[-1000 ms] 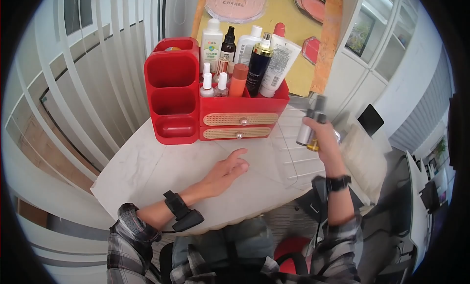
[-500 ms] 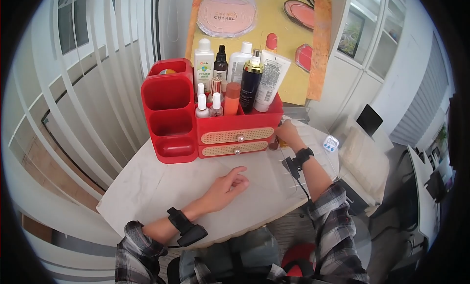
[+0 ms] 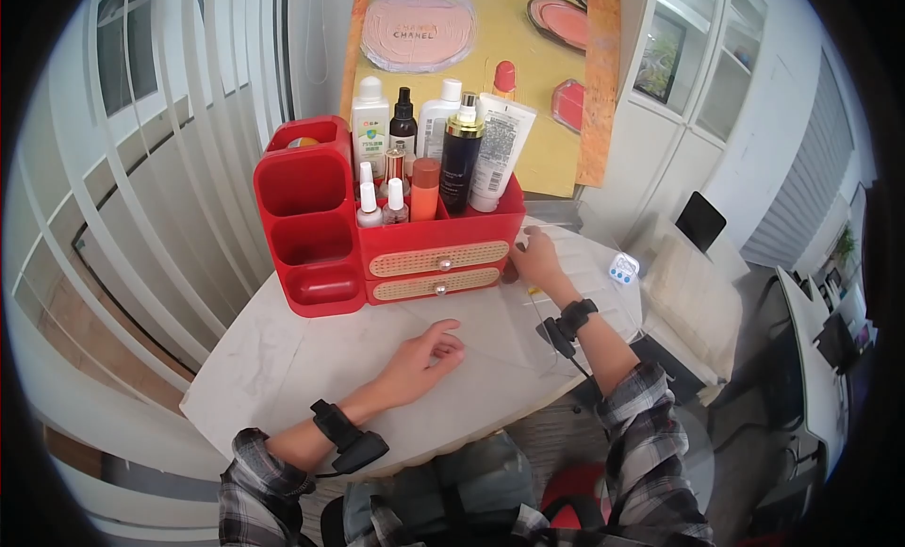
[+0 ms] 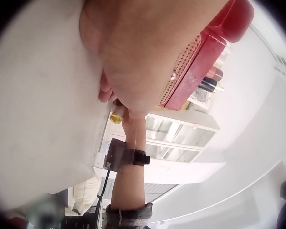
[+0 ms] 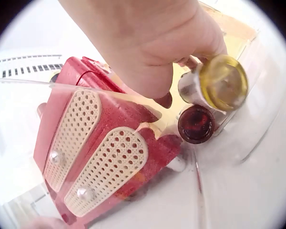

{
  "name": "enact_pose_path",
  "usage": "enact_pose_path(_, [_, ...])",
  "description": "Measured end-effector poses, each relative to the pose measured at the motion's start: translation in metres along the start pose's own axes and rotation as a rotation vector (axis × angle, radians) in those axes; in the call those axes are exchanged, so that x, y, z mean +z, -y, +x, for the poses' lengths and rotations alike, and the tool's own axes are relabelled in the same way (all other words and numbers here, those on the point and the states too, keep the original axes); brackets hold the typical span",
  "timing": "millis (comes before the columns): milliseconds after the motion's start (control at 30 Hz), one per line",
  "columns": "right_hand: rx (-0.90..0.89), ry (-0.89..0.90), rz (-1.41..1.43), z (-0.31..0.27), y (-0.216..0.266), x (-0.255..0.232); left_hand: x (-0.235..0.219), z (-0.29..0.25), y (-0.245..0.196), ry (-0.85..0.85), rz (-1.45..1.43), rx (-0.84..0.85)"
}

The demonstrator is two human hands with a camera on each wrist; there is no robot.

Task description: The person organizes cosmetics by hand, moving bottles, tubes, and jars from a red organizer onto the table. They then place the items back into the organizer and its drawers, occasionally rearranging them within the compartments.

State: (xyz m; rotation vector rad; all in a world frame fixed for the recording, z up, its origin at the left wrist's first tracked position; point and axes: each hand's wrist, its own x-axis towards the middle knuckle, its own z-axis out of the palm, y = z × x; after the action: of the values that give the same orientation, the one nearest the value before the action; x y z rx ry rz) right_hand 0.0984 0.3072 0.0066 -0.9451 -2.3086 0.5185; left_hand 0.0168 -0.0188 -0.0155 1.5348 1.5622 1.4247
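Note:
My right hand (image 3: 537, 260) is low beside the right end of the red cosmetics organizer (image 3: 429, 238), at a clear plastic tray (image 3: 589, 297). In the right wrist view, its thumb and fingers are round a bottle with a yellow base (image 5: 224, 83), tilted so the base faces the camera. A bottle with a dark red base (image 5: 196, 124) lies right under it. My left hand (image 3: 421, 359) rests on the white table in front of the drawers, fingers loosely curled and holding nothing.
Upright bottles, a white tube (image 3: 500, 156) and nail polish bottles (image 3: 395, 203) fill the organizer's top. Its left side has open compartments (image 3: 302, 189). A small white device with blue buttons (image 3: 623, 267) is at the table's right, near a cream cushion (image 3: 698, 307).
My right hand, holding small bottles out to the right a second ago, has come left and down to the organizer's right end. My left hand has stayed nearly still; the head view has shifted slightly.

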Motion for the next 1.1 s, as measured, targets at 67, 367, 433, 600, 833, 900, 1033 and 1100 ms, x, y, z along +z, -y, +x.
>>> enact_pose_path(67, [-0.087,-0.031,-0.024,-0.005,0.001,-0.001,0.000,0.000,0.001,-0.003,0.004,-0.002])
enact_pose_path(367, [-0.068,-0.044,-0.028,-0.024,-0.004,-0.015,-0.001,-0.001,0.005,0.005,0.019,0.011])
enact_pose_path(433, [-0.206,-0.172,-0.007,-0.017,-0.006,-0.018,0.000,-0.001,0.006,0.002,0.020,0.011])
enact_pose_path(600, [-0.180,-0.245,0.056,-0.019,0.011,-0.042,0.000,-0.001,0.006,0.001,0.023,0.012])
enact_pose_path(833, [0.042,0.123,-0.326,-0.049,0.000,-0.083,0.001,-0.001,0.005,-0.006,0.031,0.027])
enact_pose_path(900, [0.069,0.183,-0.343,-0.058,0.003,-0.092,0.001,0.000,0.006,-0.007,0.025,0.034])
enact_pose_path(1033, [0.179,0.349,-0.317,-0.071,0.002,-0.091,0.000,-0.001,0.004,-0.004,0.024,0.026])
enact_pose_path(1100, [0.220,0.340,-0.197,-0.075,0.009,-0.089,0.000,0.000,0.006,-0.005,0.028,0.022])
